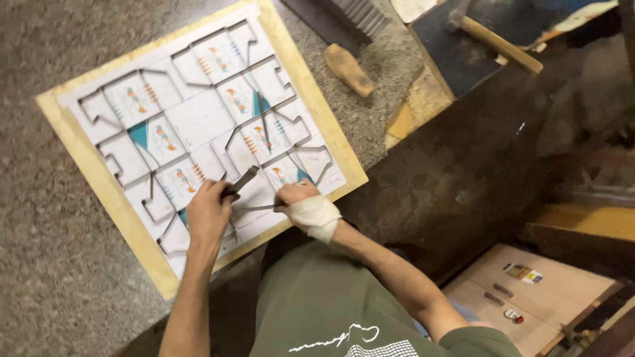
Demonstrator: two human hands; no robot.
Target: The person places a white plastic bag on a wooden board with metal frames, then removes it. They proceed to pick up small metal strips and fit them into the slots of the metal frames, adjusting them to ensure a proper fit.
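Note:
A tan wooden board point(331, 132) lies on a speckled grey surface. It carries a white printed sheet point(198, 119) with orange and teal marks, and thin metal strips stand in it as box-shaped outlines. My left hand point(208, 213) grips a dark metal tool point(242, 180) at the board's near edge. My right hand point(299, 197), its wrist wrapped in white cloth point(316, 217), pinches a thin metal strip point(256, 208) just to the right. The two hands are close together over the sheet.
A small wooden block point(348, 69) lies beyond the board's right edge. A hammer with a wooden handle point(501, 44) rests on a dark panel at top right. A dark toothed piece point(350, 14) sits at the top. Pale wooden boards point(536, 297) lie low at the right.

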